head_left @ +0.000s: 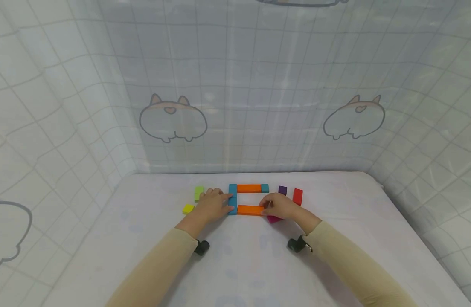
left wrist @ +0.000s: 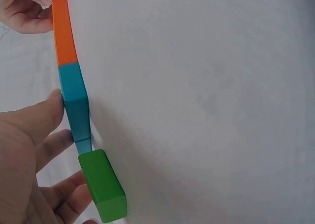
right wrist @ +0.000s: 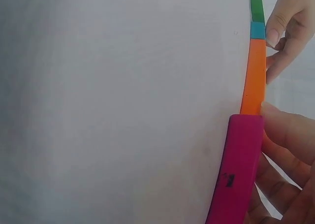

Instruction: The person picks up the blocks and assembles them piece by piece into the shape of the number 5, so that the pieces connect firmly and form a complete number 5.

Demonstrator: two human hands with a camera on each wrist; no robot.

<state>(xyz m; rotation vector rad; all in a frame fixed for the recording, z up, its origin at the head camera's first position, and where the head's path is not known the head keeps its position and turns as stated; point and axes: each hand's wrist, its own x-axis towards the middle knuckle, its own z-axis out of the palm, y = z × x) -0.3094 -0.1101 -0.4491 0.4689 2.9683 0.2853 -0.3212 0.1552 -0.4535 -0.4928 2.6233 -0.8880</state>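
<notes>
Person at a white surface, two bare hands working among coloured blocks. Left grip: fingers spread, tips against the outer side of two blue blocks set end to end. Right grip: thumb and finger pinching the right end of the near orange block; other fingers curled.

Layout: near orange block meets the blue pair at its near end; far orange block runs off the far end, a small teal block touching its right tip. Three sides of a rectangle, right side unfilled, bare cloth within.

Loose to the left: lime block, yellow block nearer the person. Left wrist view adds a green block beside the left fingers. To the right: dark purple cube, red block, and a magenta block partly under the right hand, a dark mark on its face in the right wrist view. Whether it touches the orange, cannot tell.

Pale sleeves, a black device at each wrist. Behind: gridded sheet with cartoon animal outlines.
</notes>
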